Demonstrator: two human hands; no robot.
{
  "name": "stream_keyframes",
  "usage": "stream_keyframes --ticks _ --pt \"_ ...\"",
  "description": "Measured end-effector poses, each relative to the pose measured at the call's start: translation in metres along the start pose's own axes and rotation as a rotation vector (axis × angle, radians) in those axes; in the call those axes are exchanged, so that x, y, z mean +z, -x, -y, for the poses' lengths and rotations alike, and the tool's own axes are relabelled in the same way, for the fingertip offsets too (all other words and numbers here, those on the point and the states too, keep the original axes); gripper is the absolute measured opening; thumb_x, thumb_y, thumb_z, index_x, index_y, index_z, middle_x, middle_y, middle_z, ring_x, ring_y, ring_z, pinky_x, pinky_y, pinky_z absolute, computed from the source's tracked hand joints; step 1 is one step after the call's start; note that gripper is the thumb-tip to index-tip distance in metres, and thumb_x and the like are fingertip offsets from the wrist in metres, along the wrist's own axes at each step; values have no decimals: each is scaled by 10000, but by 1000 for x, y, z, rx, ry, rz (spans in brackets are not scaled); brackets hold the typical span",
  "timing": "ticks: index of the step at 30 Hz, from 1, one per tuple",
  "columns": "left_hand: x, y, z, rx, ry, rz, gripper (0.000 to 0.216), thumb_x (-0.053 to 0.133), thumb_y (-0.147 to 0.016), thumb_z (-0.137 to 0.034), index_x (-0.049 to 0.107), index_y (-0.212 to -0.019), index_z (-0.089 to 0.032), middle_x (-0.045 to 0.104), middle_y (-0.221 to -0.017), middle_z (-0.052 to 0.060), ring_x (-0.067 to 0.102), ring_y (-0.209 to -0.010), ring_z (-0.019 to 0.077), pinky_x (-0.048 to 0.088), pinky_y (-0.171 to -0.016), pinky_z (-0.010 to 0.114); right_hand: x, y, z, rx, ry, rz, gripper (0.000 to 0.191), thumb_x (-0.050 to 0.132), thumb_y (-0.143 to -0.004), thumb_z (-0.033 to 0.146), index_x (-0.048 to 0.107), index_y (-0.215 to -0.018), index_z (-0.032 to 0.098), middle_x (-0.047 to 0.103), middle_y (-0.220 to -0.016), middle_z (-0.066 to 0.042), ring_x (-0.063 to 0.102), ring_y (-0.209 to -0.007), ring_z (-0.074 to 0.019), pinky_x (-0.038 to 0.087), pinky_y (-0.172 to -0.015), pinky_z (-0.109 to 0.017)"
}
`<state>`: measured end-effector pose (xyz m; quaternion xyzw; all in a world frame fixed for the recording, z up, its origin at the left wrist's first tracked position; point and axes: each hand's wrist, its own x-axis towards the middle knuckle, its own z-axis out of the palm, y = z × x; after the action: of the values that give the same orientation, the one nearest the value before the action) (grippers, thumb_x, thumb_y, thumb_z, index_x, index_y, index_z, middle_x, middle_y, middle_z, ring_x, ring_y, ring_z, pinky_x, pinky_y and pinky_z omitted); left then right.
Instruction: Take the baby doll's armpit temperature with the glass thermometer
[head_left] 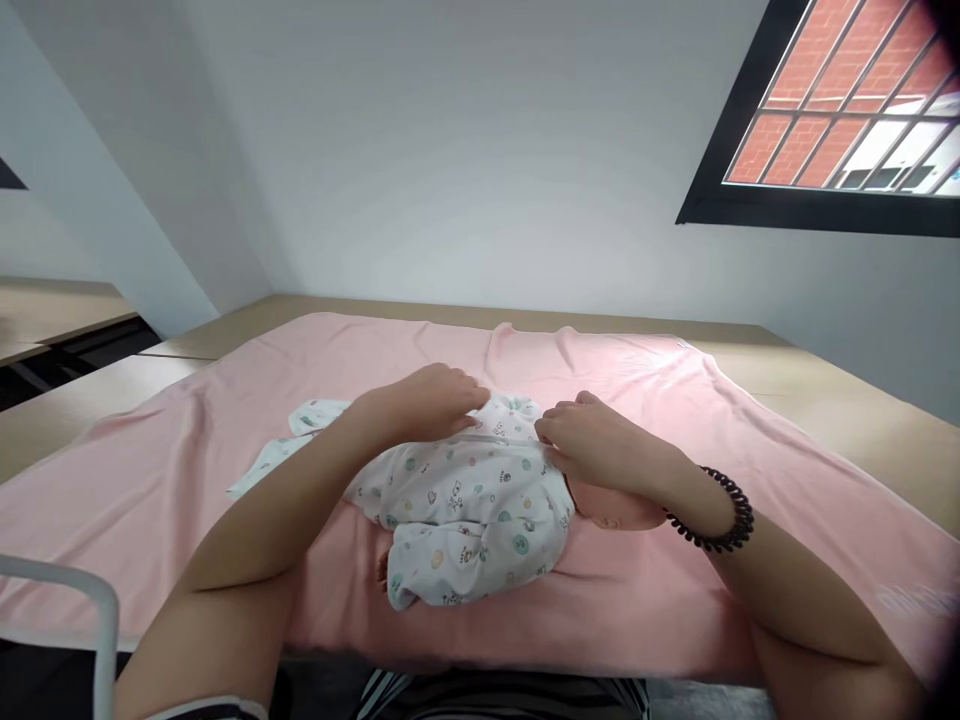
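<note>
A baby doll lies on a pink blanket point(225, 470) in the middle of the table, dressed in a white printed romper point(465, 510). Its head point(622, 505) shows under my right wrist. My left hand point(420, 400) rests curled on the upper part of the romper, fingers pressing the fabric near its zipper line. My right hand point(592, 440) pinches the romper's edge on the right side; a black coil band point(720, 510) circles that wrist. A loose sleeve of the romper point(300, 430) spreads to the left.
The blanket covers a light wooden table point(840, 400) against a white wall. A window with bars point(847, 110) is at upper right. A white metal rail point(75, 600) stands at lower left. Another table point(45, 320) lies far left.
</note>
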<state>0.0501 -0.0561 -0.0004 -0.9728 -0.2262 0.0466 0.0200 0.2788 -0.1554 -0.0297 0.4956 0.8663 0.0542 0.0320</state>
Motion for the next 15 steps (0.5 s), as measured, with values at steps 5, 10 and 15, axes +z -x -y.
stream_keyframes --ticks 5,10,15 --pt "38 -47 -17 325 388 -166 226 382 -982 -245 566 -874 -172 591 -797 32 508 -722 159 385 -681 300 8 -2 -1 9 12 16 204 464 -893 140 494 -695 177 609 -733 -43 501 -679 -177 297 -731 -350" --pt "68 -68 -12 445 706 -174 184 522 -915 -269 537 -761 -169 526 -730 1 455 -674 133 385 -662 293 11 -2 -3 50 -28 40 222 453 -883 115 507 -679 183 584 -699 -59 476 -656 -181 297 -745 -358" --pt "74 -72 -2 437 938 -48 234 665 -879 -386 682 -915 -155 629 -831 31 536 -761 151 437 -697 289 11 -4 0 77 -2 71 232 448 -913 133 554 -713 184 547 -639 -59 448 -603 -182 285 -719 -358"
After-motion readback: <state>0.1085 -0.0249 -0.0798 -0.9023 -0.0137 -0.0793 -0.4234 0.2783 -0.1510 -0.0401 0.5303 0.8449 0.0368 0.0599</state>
